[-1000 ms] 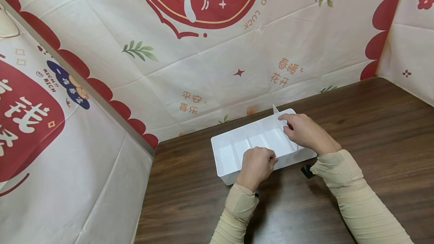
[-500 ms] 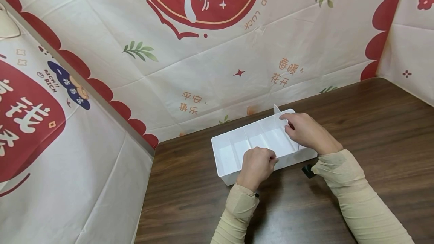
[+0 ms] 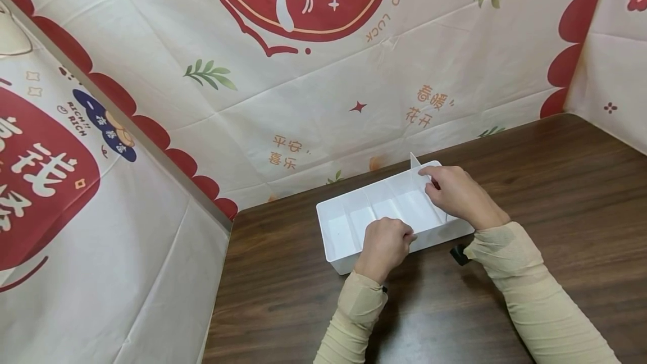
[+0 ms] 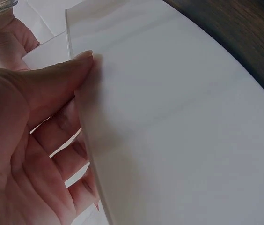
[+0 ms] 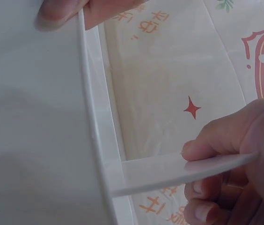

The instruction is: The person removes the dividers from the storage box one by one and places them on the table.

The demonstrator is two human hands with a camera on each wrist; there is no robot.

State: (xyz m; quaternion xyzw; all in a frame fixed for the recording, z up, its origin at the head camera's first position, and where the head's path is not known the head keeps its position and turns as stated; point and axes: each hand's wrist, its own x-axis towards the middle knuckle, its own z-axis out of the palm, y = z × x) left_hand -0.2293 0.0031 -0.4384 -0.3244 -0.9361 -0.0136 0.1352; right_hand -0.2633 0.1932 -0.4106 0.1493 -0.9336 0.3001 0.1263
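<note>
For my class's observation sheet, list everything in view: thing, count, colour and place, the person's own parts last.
Box: 1, white, on the table
Raised divider: 1, whitish, poking above the box's rim, right end
Other dividers: several, exact count unclear, whitish, across the box
Table: 1, brown wood-grain, under the box
Printed cloth: 3 faces, off-white with coloured prints, back, left and right
Strip: 1, grey, along the left cloth's edge
Sleeves: 2, pale beige, one per arm
Wrist pieces: 2, black, one beside each cuff
Left hand: 1, bare, gripping the box's near rim
Right hand: 1, bare, pinching the raised divider
</note>
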